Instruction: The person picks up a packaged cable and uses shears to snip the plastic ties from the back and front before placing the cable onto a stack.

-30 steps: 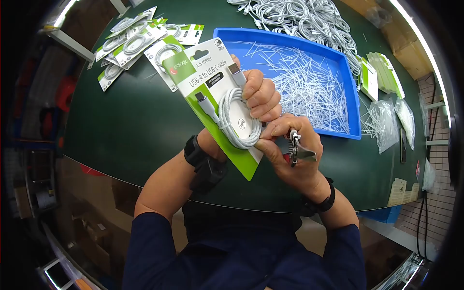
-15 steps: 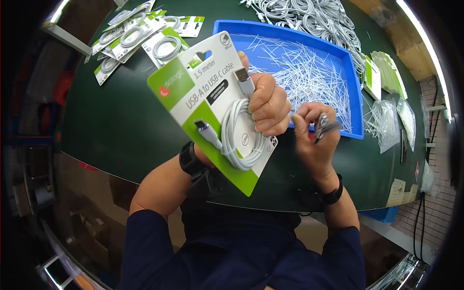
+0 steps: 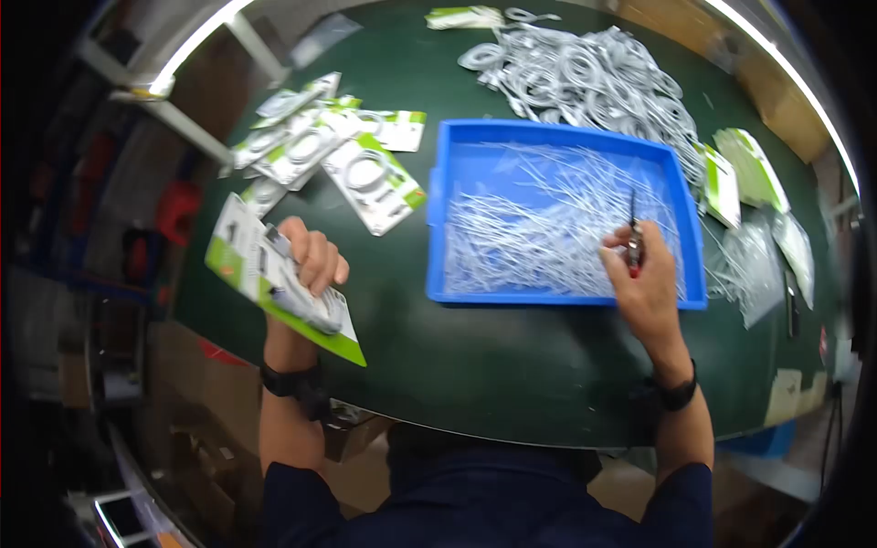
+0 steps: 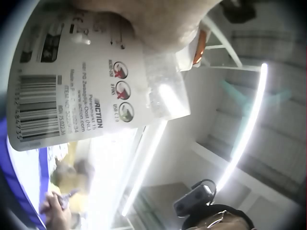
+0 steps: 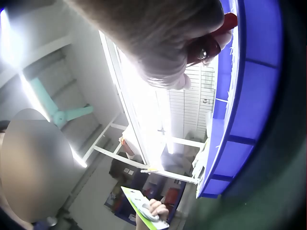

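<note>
The left hand [image 3: 312, 258] grips a green-and-white cable card [image 3: 239, 265] at the left of the table, its coiled cable facing up, fingers curled over the card's edge. In the left wrist view the printed back of the card [image 4: 86, 96] shows, with a barcode. Over the right part of the blue tray [image 3: 438, 219], the right hand [image 3: 650, 288] holds a small metal tool with red on its handle [image 3: 634, 248]. White thin ties [image 3: 530, 228] lie loose in that tray. The right wrist view shows the red handle [image 5: 230, 21] in the right hand's fingers.
Several carded cables [image 3: 301, 146] lie overlapping at the back left. Behind the tray is a heap of grey-white cables [image 3: 585, 78]. Green-and-white cards [image 3: 722, 183] and clear plastic bags [image 3: 756, 265] lie at the right, beside a dark narrow object [image 3: 792, 306].
The left hand has carried the carded cable left and away from the right hand. The right hand has moved right, over the tray, with the tool. The head view has shifted.
</note>
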Motion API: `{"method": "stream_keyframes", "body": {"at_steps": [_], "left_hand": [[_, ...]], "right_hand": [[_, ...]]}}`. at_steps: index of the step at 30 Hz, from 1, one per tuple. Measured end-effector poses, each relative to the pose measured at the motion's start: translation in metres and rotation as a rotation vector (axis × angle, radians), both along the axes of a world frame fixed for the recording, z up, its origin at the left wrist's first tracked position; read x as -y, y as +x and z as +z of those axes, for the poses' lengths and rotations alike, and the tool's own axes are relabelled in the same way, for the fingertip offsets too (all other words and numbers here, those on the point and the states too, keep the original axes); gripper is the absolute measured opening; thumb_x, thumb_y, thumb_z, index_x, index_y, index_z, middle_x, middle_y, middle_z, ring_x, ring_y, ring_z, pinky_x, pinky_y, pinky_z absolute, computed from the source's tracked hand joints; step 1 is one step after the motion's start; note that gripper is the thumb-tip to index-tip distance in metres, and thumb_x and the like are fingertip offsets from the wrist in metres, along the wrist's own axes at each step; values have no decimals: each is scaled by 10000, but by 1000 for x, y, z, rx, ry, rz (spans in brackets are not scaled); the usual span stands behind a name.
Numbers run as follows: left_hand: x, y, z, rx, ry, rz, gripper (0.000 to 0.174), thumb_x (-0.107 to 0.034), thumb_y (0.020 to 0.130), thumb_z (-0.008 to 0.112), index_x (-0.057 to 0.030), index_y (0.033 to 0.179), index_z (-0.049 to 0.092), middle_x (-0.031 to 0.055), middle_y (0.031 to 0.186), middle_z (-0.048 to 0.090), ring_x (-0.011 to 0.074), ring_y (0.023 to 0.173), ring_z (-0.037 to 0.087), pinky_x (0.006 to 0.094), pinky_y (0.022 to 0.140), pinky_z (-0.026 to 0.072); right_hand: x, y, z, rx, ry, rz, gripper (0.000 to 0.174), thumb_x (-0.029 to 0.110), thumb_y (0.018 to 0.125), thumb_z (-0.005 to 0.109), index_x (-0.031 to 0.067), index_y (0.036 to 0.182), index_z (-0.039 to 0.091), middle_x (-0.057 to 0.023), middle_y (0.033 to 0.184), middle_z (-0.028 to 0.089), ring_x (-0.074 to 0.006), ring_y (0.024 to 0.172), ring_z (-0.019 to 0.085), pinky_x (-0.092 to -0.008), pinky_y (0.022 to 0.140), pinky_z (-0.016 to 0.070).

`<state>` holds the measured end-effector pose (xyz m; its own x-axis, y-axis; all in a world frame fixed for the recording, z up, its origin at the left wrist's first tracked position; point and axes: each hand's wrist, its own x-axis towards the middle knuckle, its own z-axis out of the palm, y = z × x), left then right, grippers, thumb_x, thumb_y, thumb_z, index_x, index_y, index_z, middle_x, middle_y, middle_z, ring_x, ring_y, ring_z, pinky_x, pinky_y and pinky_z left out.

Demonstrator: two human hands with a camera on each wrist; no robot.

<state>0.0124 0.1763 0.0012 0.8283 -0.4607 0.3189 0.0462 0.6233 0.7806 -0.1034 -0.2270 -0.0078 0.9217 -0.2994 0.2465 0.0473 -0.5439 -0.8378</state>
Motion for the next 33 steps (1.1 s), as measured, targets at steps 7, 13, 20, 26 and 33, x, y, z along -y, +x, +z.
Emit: {"method": "stream_keyframes", "body": {"at_steps": [7, 13, 20, 26, 33], "left_hand": [[-113, -108, 20, -149, 674, 1149, 349, -312, 1083, 601, 14, 1201, 639, 49, 1018, 673, 152, 925, 630, 329, 858, 522], [-191, -183, 6, -237, 1345, 1062, 361, -288, 1052, 652, 45, 1191, 661, 73, 1073, 700, 137, 988, 641, 306, 901, 509], [-163, -143, -1, -123, 1176, 1138, 402, -289, 1090, 594, 20, 1347, 597, 76, 1221, 646, 146, 1124, 600, 304, 1018, 470], [-88, -31, 16, 376, 1424, 1038, 360, -119, 979, 706, 9, 1306, 624, 135, 1270, 631, 224, 1184, 650, 367, 1005, 531], [-10, 94, -19, 1236, 1574, 540, 543, 47, 795, 702, -54, 1320, 610, 153, 1267, 637, 357, 1246, 580, 424, 1100, 458]], "right_hand": [[14, 1, -1, -177, -89, 72, 613, 164, 867, 809, -20, 1397, 561, -79, 962, 617, -159, 839, 582, -312, 787, 494], [18, 2, -13, -111, -93, 162, 579, 160, 855, 815, -65, 1335, 582, -96, 980, 621, -200, 877, 594, -329, 853, 506], [27, -1, -19, -31, 77, 121, 478, 291, 1017, 686, 16, 1400, 612, 18, 790, 484, -77, 702, 457, -258, 629, 400], [36, -4, -24, -33, 158, 100, 579, 382, 1037, 666, 24, 1481, 567, 36, 785, 470, -68, 693, 436, -245, 639, 388], [39, -8, -9, -167, -76, 152, 711, 322, 979, 677, -33, 1550, 447, -144, 1108, 648, -202, 926, 573, -336, 918, 478]]}}
